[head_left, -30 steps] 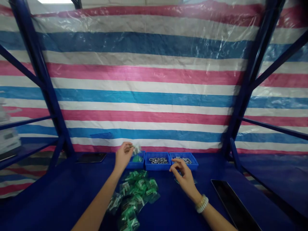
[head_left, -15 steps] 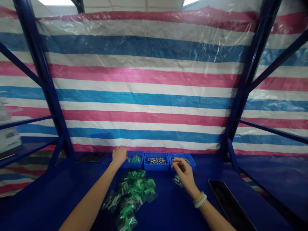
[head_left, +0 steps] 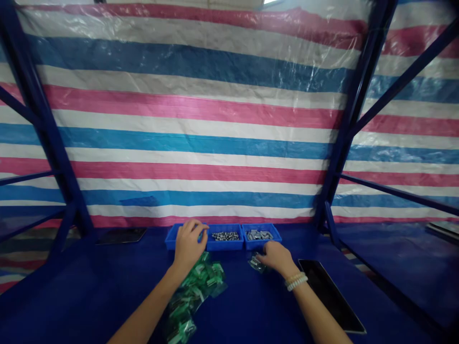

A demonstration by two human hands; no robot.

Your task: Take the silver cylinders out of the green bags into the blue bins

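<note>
My left hand [head_left: 190, 242] hangs over the left blue bin [head_left: 169, 240] with its fingers bent towards the thumb. Whatever those fingertips hold is too small to make out, and the hand hides most of that bin. On the table my right hand [head_left: 277, 258] has its fingers closed at the edge of a small clear bag [head_left: 256, 263] with metal pieces in it. The middle blue bin [head_left: 225, 245] holds many small shiny metal parts. Grey metal pieces lie in the right blue bin [head_left: 260, 236]. Below my left hand spreads a pile of green-and-clear packets [head_left: 195, 291].
A dark tablet-like slab [head_left: 332, 296] lies right of my right forearm. Another flat dark device [head_left: 121, 235] rests at the back left. Blue metal posts [head_left: 337, 143] frame the blue table, and a striped plastic sheet [head_left: 193, 167] hangs behind the bins.
My left hand has moved right, from the left bin's outer edge to above that bin. My right hand has come down from the right bin to the small bag. The view has shifted slightly.
</note>
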